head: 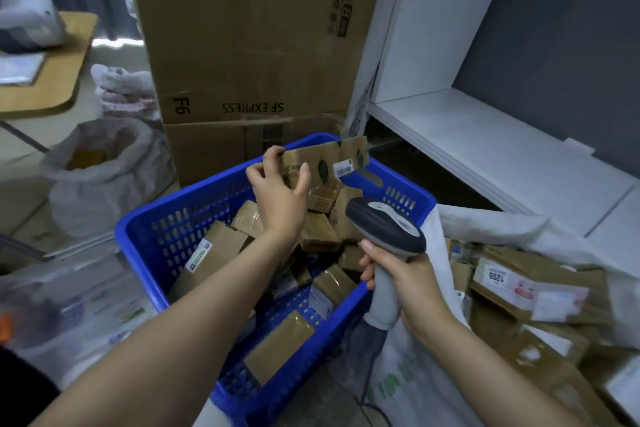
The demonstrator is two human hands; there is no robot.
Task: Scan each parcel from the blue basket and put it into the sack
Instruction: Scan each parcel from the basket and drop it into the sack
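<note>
A blue basket (145, 232) stands in the middle, holding several small brown cardboard parcels (214, 250). My left hand (277, 191) grips one flat brown parcel (329, 159) above the basket's far side, its white barcode label facing me. My right hand (405, 281) grips the handle of a grey barcode scanner (388, 222), whose head points up toward that parcel. To the right lies the open white sack (408, 367) with several parcels (530, 284) inside.
Large brown cartons (249, 38) are stacked behind the basket. A white shelf (485, 139) runs along the right. At the left stand a second white sack (100, 180), a wooden table (52, 69) and clear plastic bags (76, 308).
</note>
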